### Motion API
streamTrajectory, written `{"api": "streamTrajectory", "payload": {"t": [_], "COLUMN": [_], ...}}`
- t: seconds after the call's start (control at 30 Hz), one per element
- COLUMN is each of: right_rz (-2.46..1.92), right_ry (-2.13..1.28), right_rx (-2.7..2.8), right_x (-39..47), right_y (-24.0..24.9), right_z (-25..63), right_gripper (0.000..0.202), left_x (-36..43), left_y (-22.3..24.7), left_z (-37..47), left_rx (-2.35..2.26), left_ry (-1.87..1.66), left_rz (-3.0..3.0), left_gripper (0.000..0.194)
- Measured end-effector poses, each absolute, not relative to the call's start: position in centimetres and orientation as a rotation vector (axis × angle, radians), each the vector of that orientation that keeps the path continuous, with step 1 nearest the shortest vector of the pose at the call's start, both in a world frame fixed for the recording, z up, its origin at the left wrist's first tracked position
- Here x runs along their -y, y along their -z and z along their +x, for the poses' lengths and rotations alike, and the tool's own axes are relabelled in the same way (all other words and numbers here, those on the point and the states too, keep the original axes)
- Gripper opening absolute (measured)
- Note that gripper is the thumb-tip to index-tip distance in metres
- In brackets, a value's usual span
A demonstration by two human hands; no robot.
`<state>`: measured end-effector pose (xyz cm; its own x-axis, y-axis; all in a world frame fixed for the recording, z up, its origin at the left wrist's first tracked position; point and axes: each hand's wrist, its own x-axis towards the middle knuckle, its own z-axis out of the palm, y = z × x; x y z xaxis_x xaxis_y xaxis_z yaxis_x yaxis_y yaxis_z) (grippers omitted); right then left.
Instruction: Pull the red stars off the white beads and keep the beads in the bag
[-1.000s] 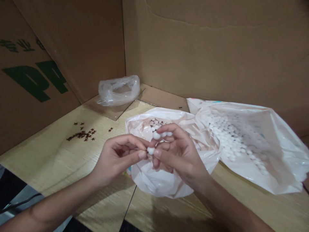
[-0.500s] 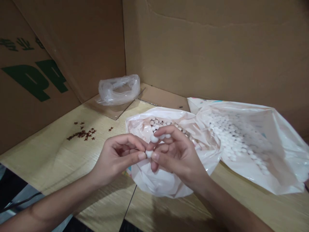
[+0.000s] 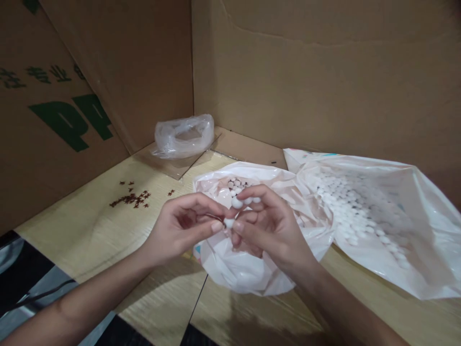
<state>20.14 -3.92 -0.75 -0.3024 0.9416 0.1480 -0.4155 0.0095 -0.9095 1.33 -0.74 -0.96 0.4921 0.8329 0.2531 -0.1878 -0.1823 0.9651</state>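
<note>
My left hand (image 3: 187,223) pinches thumb against forefinger, and a dark sliver shows at its tips; what it is I cannot make out. Right beside those tips sits a small white ball (image 3: 229,223), gripped by the thumb and a finger of my right hand (image 3: 270,223). Another white ball (image 3: 236,202) shows by the curled forefinger of that hand, with more white balls behind it along the fingers. Under both hands lies an opened white plastic bag (image 3: 248,281), where several similar white balls (image 3: 236,182) with dark spots lie.
Small brown star-shaped pieces (image 3: 133,198) lie scattered on the wooden table (image 3: 90,230) at left. A clear plastic bag (image 3: 183,137) rests on cardboard in the back corner. On the right, a second white bag (image 3: 428,240) holds many white balls. Cardboard walls (image 3: 317,91) rise behind.
My left fingertips have drawn slightly back from the white ball, which stays in my right hand. The whole view has shifted a little, so the table things appear farther right.
</note>
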Motion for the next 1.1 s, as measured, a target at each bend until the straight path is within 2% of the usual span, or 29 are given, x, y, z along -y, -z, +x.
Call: {"api": "streamTrajectory", "payload": {"t": [0.1, 0.2, 0.3, 0.43, 0.57, 0.87, 1.0, 1.1], "right_rz": [-0.765, -0.94, -1.049, -1.095, -1.077, -1.1, -1.063, -1.052], "right_ry": [-1.392, -1.236, -1.165, -1.17, -1.175, -1.217, -1.245, -1.27], "right_rx": [1.195, 1.224, 1.22, 1.201, 1.2, 1.174, 1.162, 1.165], "right_x": [3.4, 2.9, 2.5, 2.1, 1.9, 1.6, 1.7, 1.7], "right_y": [0.2, -0.7, -1.2, -1.2, -1.2, -0.7, -0.7, -0.9], "right_z": [21.0, 22.0, 22.8, 23.3, 23.4, 23.5, 23.5, 23.4], "right_gripper": [0.027, 0.027, 0.031, 0.037, 0.039, 0.043, 0.042, 0.04], "left_x": [-0.9, -3.1, -4.8, -5.6, -5.6, -5.7, -5.6, -5.2], "left_y": [0.2, -0.3, -0.2, 0.6, 0.9, 0.6, 0.5, 0.2], "left_z": [0.0, -1.8, -3.3, -4.2, -4.3, -3.9, -4.0, -3.5], "left_rx": [-0.729, -1.26, -1.741, -1.983, -2.015, -2.0, -2.034, -1.838], "left_ry": [-1.216, -1.321, -0.985, -0.464, -0.308, -0.309, -0.445, -0.792], "left_rz": [1.611, 1.801, 1.915, 1.97, 1.978, 1.989, 1.994, 1.889], "left_gripper": [0.012, 0.02, 0.021, 0.008, 0.012, 0.014, 0.018, 0.02]}}
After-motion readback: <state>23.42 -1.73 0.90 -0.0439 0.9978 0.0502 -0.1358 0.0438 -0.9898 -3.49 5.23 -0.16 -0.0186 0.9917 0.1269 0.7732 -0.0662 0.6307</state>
